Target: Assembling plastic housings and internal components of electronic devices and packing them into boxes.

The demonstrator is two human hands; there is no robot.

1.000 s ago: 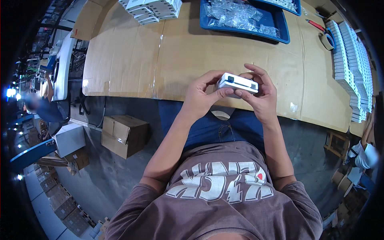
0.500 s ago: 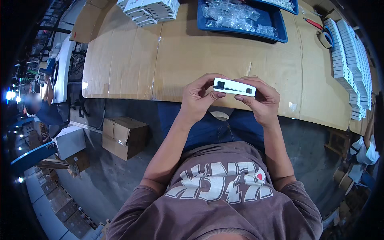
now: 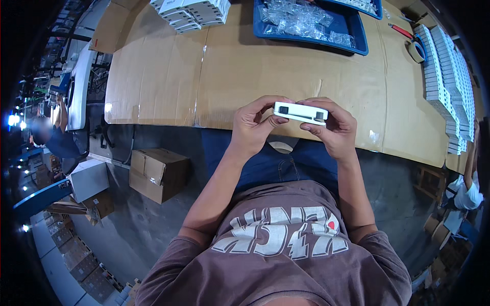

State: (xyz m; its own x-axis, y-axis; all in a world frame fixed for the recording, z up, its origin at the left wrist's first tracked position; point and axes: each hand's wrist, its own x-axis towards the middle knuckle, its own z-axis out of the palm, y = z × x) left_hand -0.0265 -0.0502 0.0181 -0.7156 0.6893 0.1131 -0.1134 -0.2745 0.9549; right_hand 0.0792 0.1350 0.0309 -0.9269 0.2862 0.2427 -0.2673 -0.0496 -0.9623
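A small white rectangular device (image 3: 300, 112) with dark ports on its near side is held level between both hands, just above the front edge of the cardboard-covered table (image 3: 214, 76). My left hand (image 3: 254, 127) grips its left end with thumb and fingers. My right hand (image 3: 334, 127) grips its right end, fingers curled over the top. Both forearms rise from my lap.
A blue tray (image 3: 311, 25) of clear plastic bags sits at the back. White boxes are stacked at the back left (image 3: 191, 11) and in rows along the right edge (image 3: 446, 76). A tape roll (image 3: 417, 50) lies near them. A cardboard box (image 3: 158, 173) stands on the floor at left.
The white device has been turned slightly and lifted a little in both hands. The hands stay at the table's front edge.
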